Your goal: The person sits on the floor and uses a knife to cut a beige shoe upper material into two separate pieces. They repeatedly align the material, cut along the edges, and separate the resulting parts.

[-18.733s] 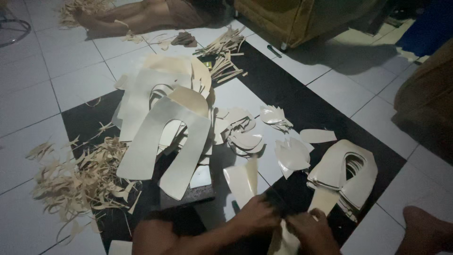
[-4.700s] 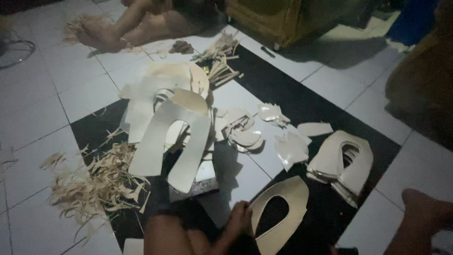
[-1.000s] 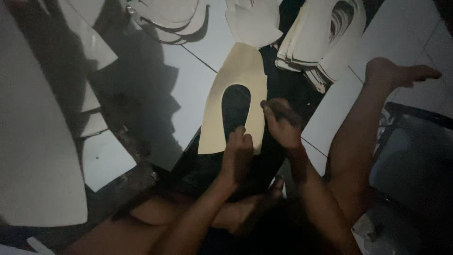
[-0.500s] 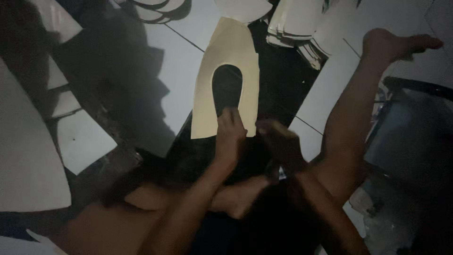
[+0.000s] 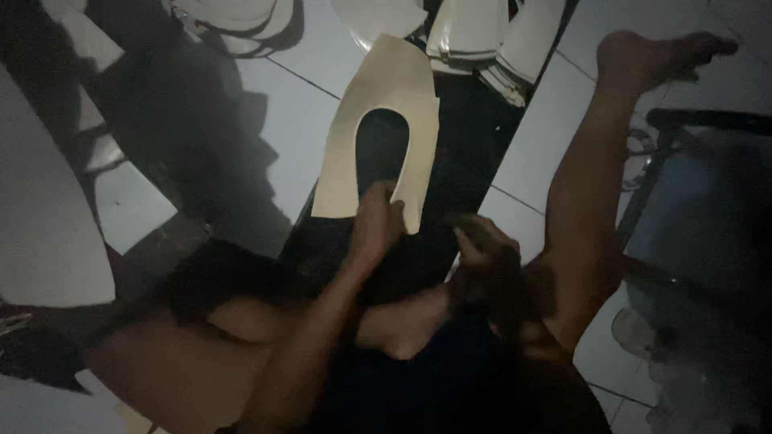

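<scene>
At centre frame the left hand point(image 5: 376, 223) pinches the lower edge of the cream U-shaped cutout point(image 5: 378, 128) on the floor, best kept flat; the blurred right hand point(image 5: 482, 245), just right, can't be read.

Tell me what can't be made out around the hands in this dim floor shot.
Head view only:
- Right hand: blurred and in shadow; whether it holds anything cannot be told.
- Left hand: covers the lower edge of the cream horseshoe-shaped cut sheet.
- Stack of pale cut pieces: cut off by the top edge.
- Dark framed object: too dark to identify.
</scene>
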